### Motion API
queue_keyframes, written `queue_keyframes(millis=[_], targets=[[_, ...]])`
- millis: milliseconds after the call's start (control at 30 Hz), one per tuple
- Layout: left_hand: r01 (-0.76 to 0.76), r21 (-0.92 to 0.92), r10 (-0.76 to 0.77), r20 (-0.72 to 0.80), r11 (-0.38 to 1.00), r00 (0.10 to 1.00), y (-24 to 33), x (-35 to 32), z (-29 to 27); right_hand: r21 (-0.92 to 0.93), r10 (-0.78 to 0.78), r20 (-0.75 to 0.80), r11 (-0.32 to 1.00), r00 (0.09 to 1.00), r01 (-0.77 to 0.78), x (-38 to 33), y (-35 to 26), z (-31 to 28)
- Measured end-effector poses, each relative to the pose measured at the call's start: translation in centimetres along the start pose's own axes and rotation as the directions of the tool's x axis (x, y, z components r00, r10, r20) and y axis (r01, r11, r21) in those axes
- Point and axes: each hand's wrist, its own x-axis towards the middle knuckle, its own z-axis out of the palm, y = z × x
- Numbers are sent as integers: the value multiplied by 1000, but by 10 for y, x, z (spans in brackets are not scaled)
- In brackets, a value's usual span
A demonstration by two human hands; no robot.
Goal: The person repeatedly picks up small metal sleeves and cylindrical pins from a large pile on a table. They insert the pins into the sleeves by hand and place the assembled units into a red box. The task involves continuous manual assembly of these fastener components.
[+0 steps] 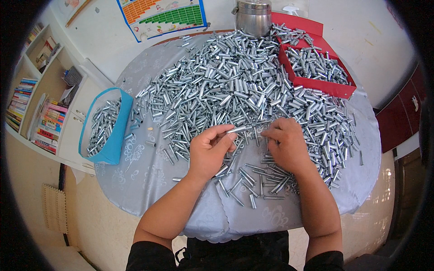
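Observation:
My left hand (pixel 211 149) is closed, thumb and fingers pinching a silver metal sleeve (pixel 238 129) that points to the right. A thin rod, perhaps a bolt, seems to extend from its right end toward my other hand. Just across from it, my right hand (pixel 288 143) has its fingers curled down and pressed together by the rod's end; what they hold is hidden. Both hands are above the near edge of a large pile of metal sleeves and bolts (pixel 230 81). Between my forearms lie loose bolts (pixel 246 180), with small nuts or washers near my right wrist.
A grey patterned cloth (pixel 149 185) covers the round table. At the left stands a blue bin (pixel 113 140) holding metal parts. A red box (pixel 323 88) full of them sits at the back right, beside a steel pot (pixel 254 20). Bookshelves (pixel 43 90) line the left side.

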Motion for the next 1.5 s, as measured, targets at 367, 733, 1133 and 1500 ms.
queue_keyframes(millis=[367,733,1133,1500], targets=[[29,43,-30,14,999,999,0,-1,2,8,11,-15,1000,1000,-11,2,0,12],[46,39,-47,24,998,999,2,-2,1,597,428,60,709,902,-376,3,-9,8],[84,22,-85,58,996,995,2,-2,3,870,371,273,299,888,-393,1,-18,8],[88,-7,-87,131,996,988,3,-3,2,889,336,253,289,907,-354,1,-19,4]])
